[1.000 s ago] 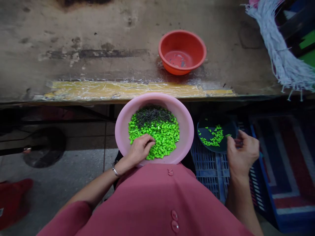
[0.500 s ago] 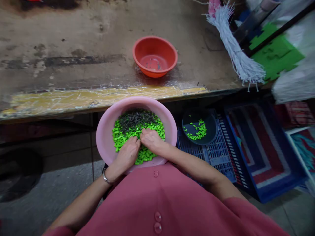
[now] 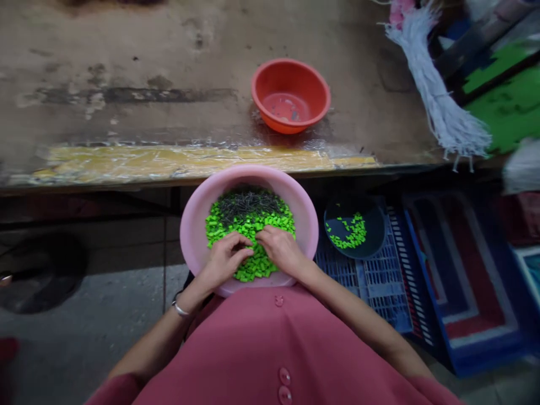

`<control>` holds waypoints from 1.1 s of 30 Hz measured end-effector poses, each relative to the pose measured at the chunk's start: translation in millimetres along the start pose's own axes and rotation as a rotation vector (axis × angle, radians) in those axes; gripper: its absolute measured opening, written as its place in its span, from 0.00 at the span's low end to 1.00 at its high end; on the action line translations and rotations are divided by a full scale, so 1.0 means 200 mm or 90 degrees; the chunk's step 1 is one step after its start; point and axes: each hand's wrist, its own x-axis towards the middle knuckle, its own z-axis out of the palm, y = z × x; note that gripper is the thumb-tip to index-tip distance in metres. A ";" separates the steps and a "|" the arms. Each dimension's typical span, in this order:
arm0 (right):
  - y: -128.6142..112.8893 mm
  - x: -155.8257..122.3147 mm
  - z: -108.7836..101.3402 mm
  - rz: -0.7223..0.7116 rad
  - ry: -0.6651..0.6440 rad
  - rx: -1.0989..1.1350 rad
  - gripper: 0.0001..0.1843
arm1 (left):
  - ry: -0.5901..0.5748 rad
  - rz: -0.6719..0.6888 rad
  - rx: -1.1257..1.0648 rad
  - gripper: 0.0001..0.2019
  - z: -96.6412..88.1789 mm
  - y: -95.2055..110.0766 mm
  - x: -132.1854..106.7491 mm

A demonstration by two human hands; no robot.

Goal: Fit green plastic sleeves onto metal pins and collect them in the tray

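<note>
A pink basin (image 3: 194,236) rests on my lap, filled with small bright green plastic pieces (image 3: 270,219) at the front and dark metal pins (image 3: 247,199) at the back. Both hands are inside it, fingertips together over the green pieces. My left hand (image 3: 225,260) has its fingers curled in a pinch. My right hand (image 3: 280,250) is also curled, fingers pressed into the pile. What the fingers hold is too small to make out. A silver bangle (image 3: 180,308) circles my left wrist.
A dark dish (image 3: 375,225) with some green pieces sits on a blue slatted crate (image 3: 371,287) to my right. An orange bowl (image 3: 290,95) stands on the worn workbench (image 3: 126,84). White cords (image 3: 439,107) lie at the bench's right end, beside green sheets (image 3: 510,107).
One second ago my right hand was at the dark dish on the right; it has since come into the pink basin next to the left hand. The view has shifted slightly.
</note>
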 end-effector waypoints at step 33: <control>-0.17 -0.18 -0.21 -0.121 0.243 0.273 0.07 | -0.079 -0.082 -0.507 0.13 0.02 0.02 -0.08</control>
